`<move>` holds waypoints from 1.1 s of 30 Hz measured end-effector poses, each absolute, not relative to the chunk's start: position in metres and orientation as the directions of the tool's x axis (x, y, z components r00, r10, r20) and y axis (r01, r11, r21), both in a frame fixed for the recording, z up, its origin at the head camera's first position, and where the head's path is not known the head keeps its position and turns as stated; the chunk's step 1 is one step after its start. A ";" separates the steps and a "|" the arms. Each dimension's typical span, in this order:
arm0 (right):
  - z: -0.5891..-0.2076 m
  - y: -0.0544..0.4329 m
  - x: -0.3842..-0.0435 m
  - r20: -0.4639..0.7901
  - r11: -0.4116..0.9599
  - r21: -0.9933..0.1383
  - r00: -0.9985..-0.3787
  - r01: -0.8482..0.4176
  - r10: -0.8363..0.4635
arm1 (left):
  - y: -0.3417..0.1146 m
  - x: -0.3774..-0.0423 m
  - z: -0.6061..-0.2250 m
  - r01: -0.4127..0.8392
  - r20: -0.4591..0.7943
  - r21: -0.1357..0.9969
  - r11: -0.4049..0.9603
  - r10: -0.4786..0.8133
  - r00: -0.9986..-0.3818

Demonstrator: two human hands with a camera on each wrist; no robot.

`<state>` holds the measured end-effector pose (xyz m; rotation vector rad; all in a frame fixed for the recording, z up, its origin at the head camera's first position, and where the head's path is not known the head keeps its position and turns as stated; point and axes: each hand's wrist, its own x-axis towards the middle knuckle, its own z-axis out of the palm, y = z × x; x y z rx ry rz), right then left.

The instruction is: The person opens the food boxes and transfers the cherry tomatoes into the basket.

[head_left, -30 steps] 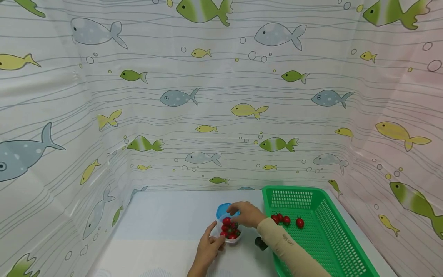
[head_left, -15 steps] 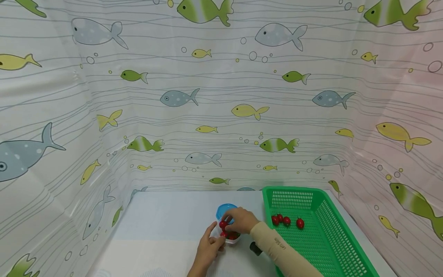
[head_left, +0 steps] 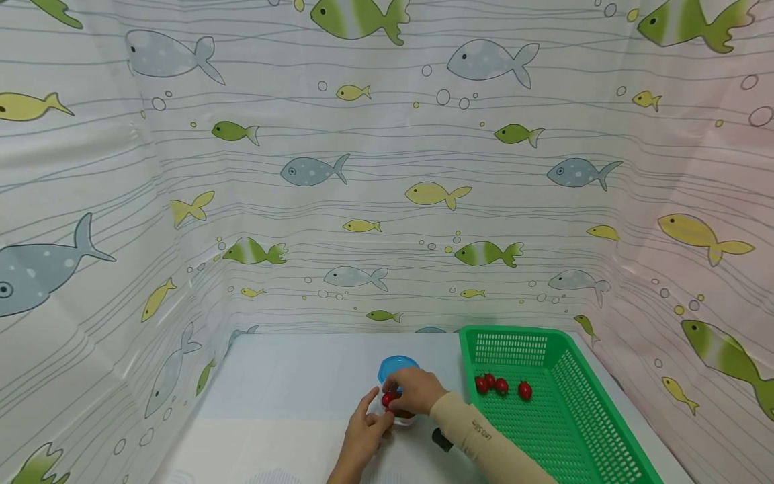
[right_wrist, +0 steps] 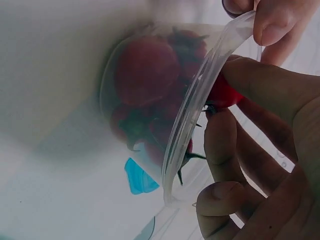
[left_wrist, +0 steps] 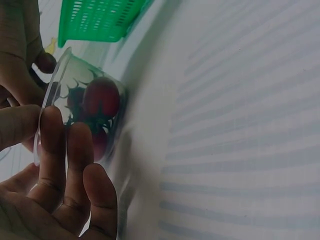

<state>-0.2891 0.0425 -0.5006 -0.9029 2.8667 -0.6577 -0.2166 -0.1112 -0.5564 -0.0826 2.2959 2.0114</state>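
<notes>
Shifted since the earlier frames: your right hand (head_left: pixel 418 390), down and leftward over the clear plastic tub (head_left: pixel 405 422), bringing a cherry tomato (head_left: pixel 387 400) lower with it. Head view: your left hand (head_left: pixel 365 430) keeps its place at the tub's left side. Blue lid (head_left: pixel 396 364) on the desk (head_left: pixel 290 376), just behind the tub. Four loose tomatoes (head_left: pixel 502 386) in the green plastic basket (head_left: pixel 514 329), off to the right.

Left wrist view: your left fingers (left_wrist: pixel 52 140) bear on the tub by its rim and look clamped on it, though part of the hold is hidden. Stemmed tomatoes (left_wrist: pixel 101 97) show through the clear wall.

Right wrist view: your right thumb and fingers are clamped on the cherry tomato at the tub's mouth, others packed beneath it.

Step in hand, by judgement: settling that tomato among the rest. Next move calls for a gentle seating, then spreading the right fingers while the left steadies the tub; a snagged stem could roll it over the rim.
</notes>
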 end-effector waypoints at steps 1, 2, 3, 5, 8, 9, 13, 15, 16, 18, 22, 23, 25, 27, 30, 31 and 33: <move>-0.500 0.042 -0.289 0.067 0.735 -0.414 -0.824 -0.536 -0.563 | -0.111 -0.217 -0.556 -0.097 -0.100 0.986 0.133 0.018 -0.995; -0.500 0.042 -0.288 0.068 0.734 -0.415 -0.823 -0.538 -0.564 | -0.111 -0.217 -0.557 -0.096 -0.100 0.987 0.132 0.017 -0.995; -0.499 0.043 -0.287 0.069 0.733 -0.415 -0.822 -0.539 -0.565 | -0.111 -0.217 -0.557 -0.096 -0.099 0.987 0.132 0.017 -0.995; -0.498 0.043 -0.286 0.068 0.734 -0.417 -0.823 -0.537 -0.564 | -0.111 -0.218 -0.557 -0.094 -0.097 0.987 0.132 0.018 -0.995; -0.498 0.043 -0.285 0.066 0.736 -0.421 -0.827 -0.530 -0.558 | -0.111 -0.217 -0.557 -0.090 -0.094 0.987 0.130 0.022 -0.995; -0.498 0.044 -0.286 0.064 0.737 -0.422 -0.829 -0.527 -0.556 | -0.111 -0.217 -0.557 -0.089 -0.093 0.988 0.130 0.024 -0.995; -0.500 0.045 -0.288 0.061 0.740 -0.428 -0.833 -0.519 -0.550 | -0.110 -0.217 -0.556 -0.092 -0.096 0.987 0.129 0.025 -0.995; -0.501 0.046 -0.288 0.057 0.742 -0.429 -0.836 -0.514 -0.546 | -0.110 -0.216 -0.556 -0.101 -0.105 0.986 0.131 0.021 -0.994; -0.501 0.047 -0.288 0.057 0.742 -0.433 -0.837 -0.511 -0.544 | -0.110 -0.216 -0.556 -0.105 -0.109 0.986 0.132 0.019 -0.994; -0.499 0.048 -0.288 0.053 0.742 -0.443 -0.841 -0.503 -0.539 | -0.109 -0.216 -0.555 -0.107 -0.110 0.985 0.132 0.017 -0.994; -0.494 0.049 -0.287 0.051 0.730 -0.477 -0.844 -0.490 -0.534 | -0.109 -0.215 -0.554 -0.101 -0.104 0.986 0.132 0.015 -0.994; -0.492 0.049 -0.287 0.052 0.726 -0.484 -0.844 -0.489 -0.534 | -0.109 -0.215 -0.554 -0.098 -0.100 0.986 0.132 0.014 -0.995; -0.490 0.050 -0.287 0.059 0.717 -0.494 -0.842 -0.491 -0.536 | -0.110 -0.216 -0.554 -0.095 -0.097 0.986 0.134 0.009 -0.995; -0.488 0.051 -0.287 0.070 0.708 -0.502 -0.839 -0.497 -0.540 | -0.110 -0.216 -0.554 -0.093 -0.095 0.986 0.136 0.005 -0.996; -0.486 0.053 -0.288 0.079 0.700 -0.510 -0.838 -0.499 -0.540 | -0.110 -0.216 -0.554 -0.094 -0.096 0.986 0.140 0.009 -0.995; -0.484 0.054 -0.288 0.083 0.697 -0.516 -0.839 -0.498 -0.538 | -0.110 -0.216 -0.554 -0.096 -0.099 0.985 0.143 0.010 -0.995; -0.481 0.055 -0.289 0.083 0.697 -0.527 -0.845 -0.487 -0.528 | -0.109 -0.217 -0.554 -0.096 -0.099 0.984 0.147 0.010 -0.995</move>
